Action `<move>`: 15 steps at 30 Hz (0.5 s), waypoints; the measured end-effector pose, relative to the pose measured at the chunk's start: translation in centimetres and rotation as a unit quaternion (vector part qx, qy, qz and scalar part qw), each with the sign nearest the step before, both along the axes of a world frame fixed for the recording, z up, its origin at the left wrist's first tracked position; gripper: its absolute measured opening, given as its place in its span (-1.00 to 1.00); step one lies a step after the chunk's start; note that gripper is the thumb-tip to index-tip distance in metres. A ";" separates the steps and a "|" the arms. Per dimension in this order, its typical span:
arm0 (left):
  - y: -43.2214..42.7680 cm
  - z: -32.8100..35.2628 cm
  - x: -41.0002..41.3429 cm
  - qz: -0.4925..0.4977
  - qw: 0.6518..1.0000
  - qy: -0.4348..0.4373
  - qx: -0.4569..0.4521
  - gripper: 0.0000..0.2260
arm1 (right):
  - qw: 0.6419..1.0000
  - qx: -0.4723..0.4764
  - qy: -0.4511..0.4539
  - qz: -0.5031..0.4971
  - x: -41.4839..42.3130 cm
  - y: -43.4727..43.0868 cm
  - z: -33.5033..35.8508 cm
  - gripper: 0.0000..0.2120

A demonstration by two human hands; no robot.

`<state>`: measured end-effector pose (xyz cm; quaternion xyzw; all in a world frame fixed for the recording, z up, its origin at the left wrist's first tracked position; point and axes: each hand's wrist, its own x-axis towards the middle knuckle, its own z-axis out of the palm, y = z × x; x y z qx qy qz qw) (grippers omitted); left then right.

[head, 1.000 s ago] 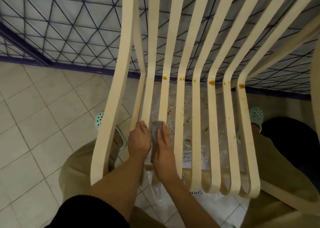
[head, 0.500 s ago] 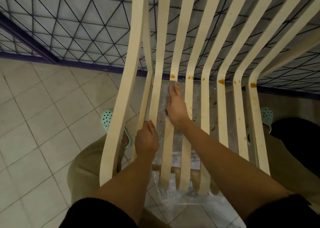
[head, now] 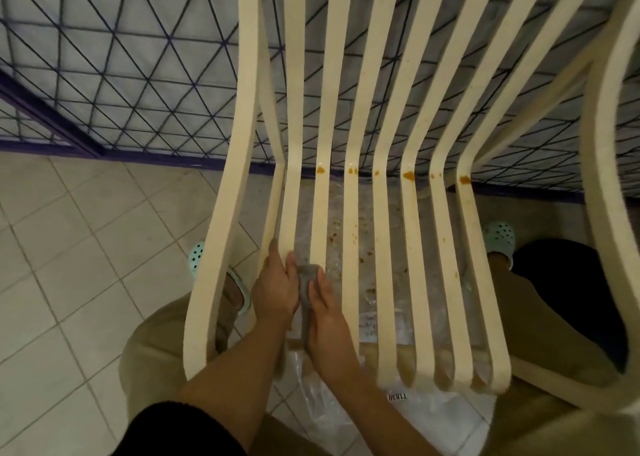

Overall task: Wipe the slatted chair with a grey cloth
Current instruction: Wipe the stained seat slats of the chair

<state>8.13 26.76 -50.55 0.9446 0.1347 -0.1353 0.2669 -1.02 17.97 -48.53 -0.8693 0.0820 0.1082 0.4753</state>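
Note:
A cream slatted chair (head: 384, 233) fills the middle of the view, its slats bending from back to seat. Orange-brown stains sit at the bend of several slats. My right hand (head: 329, 317) presses a grey cloth (head: 306, 282) onto the second seat slat from the left, near the front of the seat. My left hand (head: 277, 285) grips the neighbouring slat just left of the cloth, thumb touching it.
A clear plastic sheet (head: 349, 417) with brown spatter lies on the tiled floor (head: 69, 265) under the seat. A wall with a dark triangle pattern (head: 138, 57) stands behind the chair. My knees and mint-green clogs (head: 502, 237) flank the seat.
My right hand has pulled the cloth back along the slat from the bend to the front of the seat, beside my left hand. The left hand stayed on its slat.

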 end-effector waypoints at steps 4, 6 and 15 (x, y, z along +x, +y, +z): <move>-0.6 1.0 2.3 -0.037 0.999 -0.002 -0.009 -0.51 | 0.999 0.021 0.011 0.028 -0.8 -2.1 1.7 -0.50; -1.1 1.3 4.4 -0.071 0.997 -0.006 -0.006 -0.48 | 1.000 0.008 -0.013 -0.007 1.0 -3.4 3.1 -0.57; -1.7 -0.3 4.7 -0.107 0.994 -0.029 0.019 -0.47 | 0.992 -0.019 -0.119 -0.033 13.9 -8.8 3.9 -0.78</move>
